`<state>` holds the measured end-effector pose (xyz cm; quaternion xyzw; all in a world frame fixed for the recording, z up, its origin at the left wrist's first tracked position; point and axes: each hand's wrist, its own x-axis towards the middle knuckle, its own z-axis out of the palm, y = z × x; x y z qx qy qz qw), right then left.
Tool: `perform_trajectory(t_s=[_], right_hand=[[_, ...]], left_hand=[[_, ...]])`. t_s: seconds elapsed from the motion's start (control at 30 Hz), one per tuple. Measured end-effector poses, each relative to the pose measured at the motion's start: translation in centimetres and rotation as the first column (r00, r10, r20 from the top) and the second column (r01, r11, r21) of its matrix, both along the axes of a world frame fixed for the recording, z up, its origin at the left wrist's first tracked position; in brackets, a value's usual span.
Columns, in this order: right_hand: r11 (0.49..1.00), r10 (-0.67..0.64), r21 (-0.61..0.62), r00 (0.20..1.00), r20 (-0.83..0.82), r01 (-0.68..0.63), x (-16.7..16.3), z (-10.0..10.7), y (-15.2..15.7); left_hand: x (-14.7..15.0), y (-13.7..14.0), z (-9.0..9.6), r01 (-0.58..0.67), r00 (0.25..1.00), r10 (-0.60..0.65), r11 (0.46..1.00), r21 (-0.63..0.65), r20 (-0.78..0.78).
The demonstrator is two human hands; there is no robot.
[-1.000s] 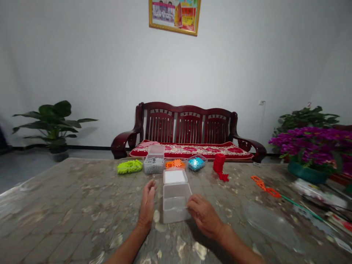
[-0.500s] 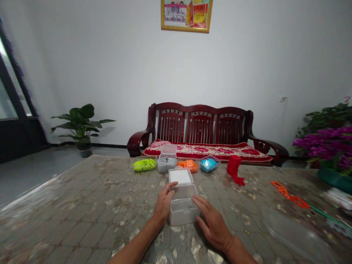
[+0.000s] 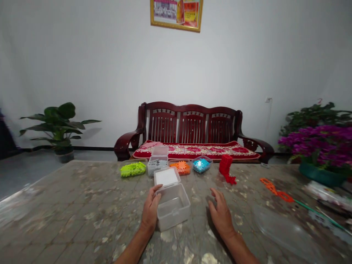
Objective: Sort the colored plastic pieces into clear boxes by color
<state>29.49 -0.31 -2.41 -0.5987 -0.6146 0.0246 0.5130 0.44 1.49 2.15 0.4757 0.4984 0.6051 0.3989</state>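
An empty translucent plastic box (image 3: pixel 173 217) stands on the table in front of me, turned a little, with its hinged lid (image 3: pixel 166 177) flipped back away from me. My left hand (image 3: pixel 150 208) grips the box at its left wall, the thumb near the rim and the fingers by the hinge side. To the right of the box, and apart from it, my right hand (image 3: pixel 220 214) hovers with fingers loosely spread and nothing in them.
Behind the box are containers of green pieces (image 3: pixel 133 169), grey pieces (image 3: pixel 157 163), orange pieces (image 3: pixel 181 167) and blue pieces (image 3: pixel 201 165). A red block build (image 3: pixel 226 165) stands right of them. Orange linked pieces (image 3: pixel 276 191) and a clear plastic lid (image 3: pixel 283 229) lie at right.
My right hand has let go of the box and moved off to the right. The box has turned slightly in my left hand. The view has swung right.
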Motion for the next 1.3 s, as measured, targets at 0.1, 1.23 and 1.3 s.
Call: perform_trajectory(t_s=[0.1, 1.23, 1.3], right_hand=[[0.976, -0.219, 0.009, 0.975, -0.017, 0.22, 3.2, -0.2, 2.0], [0.63, -0.314, -0.456, 0.744, 0.59, 0.628, 11.2, 5.1, 9.6], [0.649, -0.284, -0.451, 0.745, 0.604, 0.613, 10.9, 5.2, 9.4]], left_hand=[[-0.4, 0.9, -0.3, -0.063, 0.998, 0.063, 0.998, 0.021, 0.003], [-1.3, 1.3, -0.4, -0.087, 0.988, 0.094, 0.995, 0.056, -0.122], [-1.2, 1.3, -0.2, -0.096, 0.987, 0.103, 0.994, 0.059, -0.125]])
